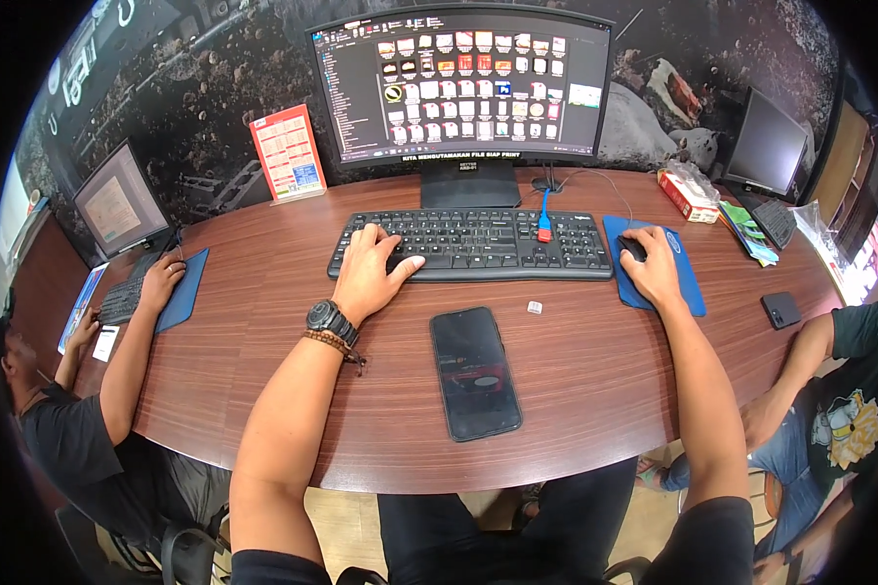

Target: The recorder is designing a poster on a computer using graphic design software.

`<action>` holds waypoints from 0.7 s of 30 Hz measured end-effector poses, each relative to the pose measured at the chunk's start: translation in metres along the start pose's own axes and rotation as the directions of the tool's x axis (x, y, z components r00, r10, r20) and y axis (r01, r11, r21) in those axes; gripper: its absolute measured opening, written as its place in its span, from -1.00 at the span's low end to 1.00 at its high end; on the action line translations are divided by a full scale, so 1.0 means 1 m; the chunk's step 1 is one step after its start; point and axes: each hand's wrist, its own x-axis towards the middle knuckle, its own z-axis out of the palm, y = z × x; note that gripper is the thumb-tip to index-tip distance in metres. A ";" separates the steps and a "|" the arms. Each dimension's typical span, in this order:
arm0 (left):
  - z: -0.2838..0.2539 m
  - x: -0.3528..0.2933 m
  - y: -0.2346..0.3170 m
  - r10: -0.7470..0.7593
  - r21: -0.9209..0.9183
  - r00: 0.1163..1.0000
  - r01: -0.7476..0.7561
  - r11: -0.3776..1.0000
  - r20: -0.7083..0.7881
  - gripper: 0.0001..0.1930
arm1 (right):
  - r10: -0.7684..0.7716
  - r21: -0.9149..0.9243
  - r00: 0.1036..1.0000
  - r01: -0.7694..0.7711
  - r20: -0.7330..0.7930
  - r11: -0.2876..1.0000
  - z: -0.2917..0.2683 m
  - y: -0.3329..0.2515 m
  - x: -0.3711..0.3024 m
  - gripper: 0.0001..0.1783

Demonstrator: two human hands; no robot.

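Note:
My left hand (366,270) rests on the left part of a black keyboard (468,261), its fingers spread over the keys and the thumb stretched to the right. A watch and a beaded bracelet are on that wrist. My right hand (657,263) is curved over a black mouse (634,250), which lies on a blue mouse pad (690,289). Between my forearms a dark smartphone (476,375) lies flat on the table, its screen dim. Behind the keyboard stands a wide curved monitor (463,88) with rows of file thumbnails.
A blue cable with a red end (544,234) lies across the keyboard. Nearby is a small whitish piece (535,307). A red-and-white stand card (288,156) and a box (690,197) flank the monitor. People sit at the left and right, one using another keyboard (125,297).

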 end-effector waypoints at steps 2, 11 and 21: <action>0.000 0.000 -0.001 -0.002 0.000 1.000 0.002 1.000 0.001 -0.41 | -0.003 -0.007 1.000 0.003 -0.002 1.000 0.000 0.000 0.000 -0.59; 0.000 0.000 -0.001 0.003 0.011 1.000 -0.003 1.000 0.002 -0.42 | 0.012 -0.009 1.000 -0.012 0.004 1.000 0.001 0.000 0.000 -0.58; 0.001 -0.001 -0.002 0.007 0.014 1.000 -0.007 1.000 -0.007 -0.41 | 0.009 -0.013 1.000 -0.008 0.012 1.000 0.000 0.001 0.000 -0.51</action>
